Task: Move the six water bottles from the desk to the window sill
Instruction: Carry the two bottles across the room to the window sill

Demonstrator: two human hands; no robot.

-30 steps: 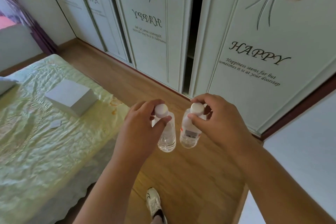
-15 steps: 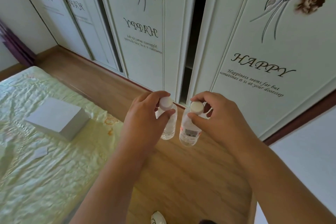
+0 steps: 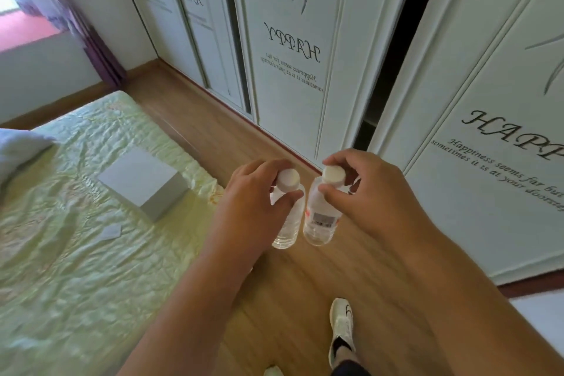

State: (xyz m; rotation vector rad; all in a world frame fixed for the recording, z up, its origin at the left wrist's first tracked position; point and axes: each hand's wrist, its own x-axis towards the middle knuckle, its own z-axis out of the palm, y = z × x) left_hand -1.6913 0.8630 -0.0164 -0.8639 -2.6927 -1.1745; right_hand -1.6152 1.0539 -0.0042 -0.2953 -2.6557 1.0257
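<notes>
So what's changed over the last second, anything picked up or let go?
Nothing picked up or let go. The view has swung left: the purple curtain and window corner are back in sight, and a white shoe steps forward. The left hand and right hand each still pinch a water bottle by its neck, left bottle, right bottle.

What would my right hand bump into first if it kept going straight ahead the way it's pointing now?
Probably the white wardrobe door ahead, near its base. The right hand hangs a bottle by the cap over bare wood floor, with nothing visible between. Depth is hard to judge.
</notes>
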